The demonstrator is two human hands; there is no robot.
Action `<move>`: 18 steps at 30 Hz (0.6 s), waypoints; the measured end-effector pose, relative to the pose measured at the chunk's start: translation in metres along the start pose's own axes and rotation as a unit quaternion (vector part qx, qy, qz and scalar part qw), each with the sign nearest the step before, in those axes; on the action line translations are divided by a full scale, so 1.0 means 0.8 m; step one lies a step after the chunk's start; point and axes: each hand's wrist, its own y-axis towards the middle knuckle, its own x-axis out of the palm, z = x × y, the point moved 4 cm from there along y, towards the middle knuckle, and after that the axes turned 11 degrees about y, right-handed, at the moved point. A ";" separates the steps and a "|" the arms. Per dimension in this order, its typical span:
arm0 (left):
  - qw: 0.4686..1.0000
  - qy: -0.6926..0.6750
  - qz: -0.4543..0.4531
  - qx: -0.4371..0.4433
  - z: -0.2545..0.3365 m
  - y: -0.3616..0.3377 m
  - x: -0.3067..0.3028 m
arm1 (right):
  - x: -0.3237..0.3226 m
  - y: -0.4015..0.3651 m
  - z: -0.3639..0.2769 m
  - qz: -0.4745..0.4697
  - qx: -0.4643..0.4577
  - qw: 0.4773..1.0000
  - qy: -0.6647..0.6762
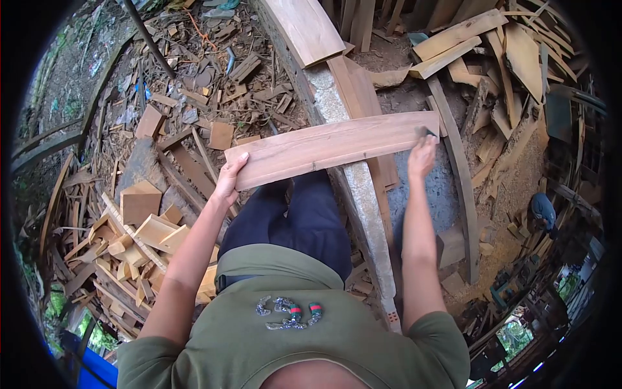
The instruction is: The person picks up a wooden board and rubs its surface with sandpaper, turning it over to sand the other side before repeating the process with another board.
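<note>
Your left hand (230, 179) has one plank (330, 148) end gripped, thumb on top. Your right hand (422, 155) clutches some dark thingy (427, 132) at the other.

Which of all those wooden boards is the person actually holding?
The long, gently curved board spanning from the left hand to the right hand. The flat board on the concrete ledge is untouched.

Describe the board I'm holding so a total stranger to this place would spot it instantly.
Find the concrete ledge mid-view. Crossing above it is a long, pinkish-brown board, left hand at one end, right hand at the other. Unlike the scattered scraps, it's held up, with two small dark marks on its near edge.
</note>
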 end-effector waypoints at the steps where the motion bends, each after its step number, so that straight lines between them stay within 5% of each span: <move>1: 1.000 0.003 0.005 0.003 -0.001 0.002 -0.001 | 0.007 -0.019 -0.008 0.008 -0.063 0.998 -0.026; 4: 1.000 -0.001 -0.004 -0.010 -0.010 0.007 -0.004 | 0.006 -0.062 -0.027 -0.026 -0.136 0.990 -0.002; 7: 1.000 0.007 -0.019 -0.013 -0.015 0.011 -0.012 | 0.002 -0.018 0.001 -0.025 -0.115 0.993 -0.030; 10: 1.000 0.000 -0.007 -0.009 -0.009 0.003 -0.007 | -0.002 0.040 0.002 -0.067 0.078 0.995 -0.006; 11: 1.000 -0.001 -0.003 -0.008 -0.010 0.004 -0.007 | 0.004 0.029 -0.001 -0.063 0.080 0.995 -0.005; 13: 1.000 -0.013 -0.010 -0.002 -0.008 0.006 -0.004 | 0.022 -0.007 -0.030 -0.009 -0.041 0.999 0.028; 16: 1.000 -0.024 -0.007 -0.005 -0.008 0.003 -0.001 | 0.020 -0.072 -0.082 -0.073 -0.172 0.981 0.049; 18: 1.000 -0.016 -0.019 -0.015 -0.008 0.002 -0.004 | 0.022 -0.045 -0.063 -0.063 -0.172 0.982 0.049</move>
